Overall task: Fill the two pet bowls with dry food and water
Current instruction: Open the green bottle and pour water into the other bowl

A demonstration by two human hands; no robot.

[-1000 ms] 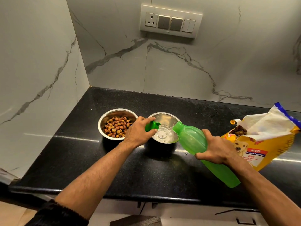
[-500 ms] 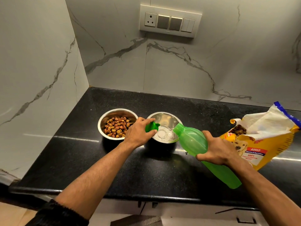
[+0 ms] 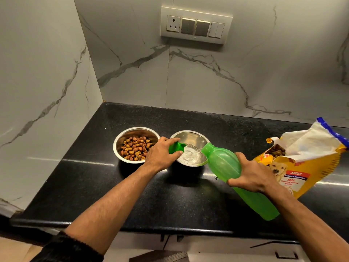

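Two steel pet bowls stand side by side on the black counter. The left bowl (image 3: 120,140) holds brown dry kibble. The right bowl (image 3: 190,136) has water pooling in it. My right hand (image 3: 249,174) grips a green bottle (image 3: 224,165), tilted with its mouth over the right bowl's rim, and a thin stream of water runs out. My left hand (image 3: 160,156) rests at the near left rim of the right bowl, closed on the green bottle cap (image 3: 175,147).
An open yellow dog food bag (image 3: 306,167) lies on the counter at the right, kibble showing at its mouth. Marble walls close the corner at left and back. A switch panel (image 3: 196,25) is on the back wall. The counter's front edge (image 3: 132,226) runs below my arms.
The water pool in the right bowl has grown a little. Both hands and the tilted bottle have stayed nearly where they were.
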